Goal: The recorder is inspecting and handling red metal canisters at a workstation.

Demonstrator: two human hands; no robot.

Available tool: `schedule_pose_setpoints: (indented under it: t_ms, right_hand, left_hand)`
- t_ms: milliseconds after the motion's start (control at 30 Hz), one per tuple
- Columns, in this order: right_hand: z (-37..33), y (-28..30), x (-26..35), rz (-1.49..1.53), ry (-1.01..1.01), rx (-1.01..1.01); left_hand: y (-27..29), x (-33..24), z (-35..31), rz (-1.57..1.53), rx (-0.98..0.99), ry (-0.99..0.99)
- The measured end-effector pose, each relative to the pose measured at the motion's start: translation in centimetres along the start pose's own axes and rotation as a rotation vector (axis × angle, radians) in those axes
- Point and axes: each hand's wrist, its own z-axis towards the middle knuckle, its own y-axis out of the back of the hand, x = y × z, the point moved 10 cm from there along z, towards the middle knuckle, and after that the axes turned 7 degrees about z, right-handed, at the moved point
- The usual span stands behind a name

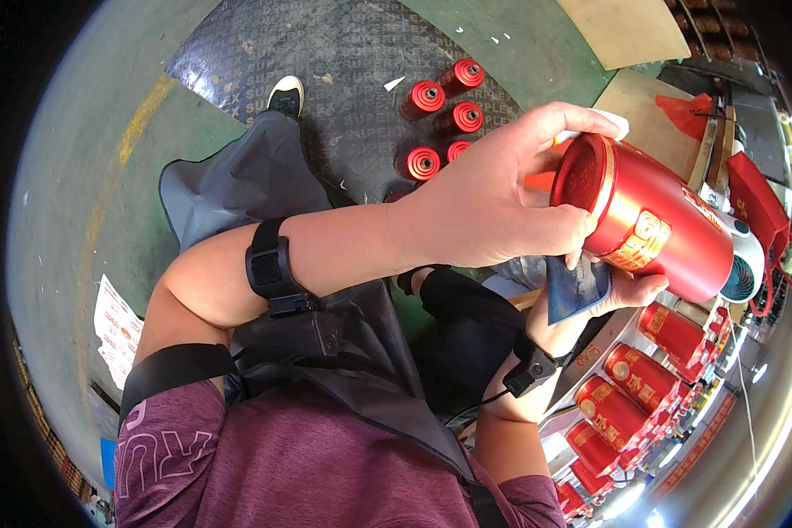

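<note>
A glossy red canister (669, 224) with gold raised lettering lies tilted in front of me, its round capped end toward my left hand. My left hand (493, 198) is closed around that end, the thumb on the near rim and the fingers over the top. From below, my right hand (625, 292) grips the canister's side, its thumb showing beneath; most of its fingers are hidden. A dark blue cloth (578, 289) hangs between my right hand and the canister. Something white (616, 123) shows behind my left fingertips; I cannot tell what it is.
Several red canisters (424, 97) stand on the dark floor mat (326, 53). More red canisters (642, 377) are lined up at the lower right. A small white fan (744, 264) and a red bag (759, 198) are close beyond the held canister. Wooden boards (625, 35) lie at the far right.
</note>
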Motion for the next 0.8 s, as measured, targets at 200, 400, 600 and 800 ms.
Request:
schedule_pose_setpoints:
  t_ms: [200, 400, 600, 800]
  right_hand:
    - [-0.5, 1.1, 0.9, -0.210, 0.096, -0.187]
    - [-0.2, 0.2, 0.8, -0.234, 0.095, -0.136]
    - [-0.1, 0.3, 0.7, -0.225, 0.076, -0.120]
    - [-0.4, 0.1, 0.4, -0.210, 0.069, -0.141]
  left_hand:
    - [-0.4, 0.1, -0.1, -0.009, 0.034, 0.047]
    - [-0.5, 0.3, -0.2, -0.001, 0.053, 0.033]
    - [-0.5, 0.4, -0.3, 0.003, 0.048, 0.005]
    - [-0.2, 0.6, -0.2, -0.004, -0.017, 0.030]
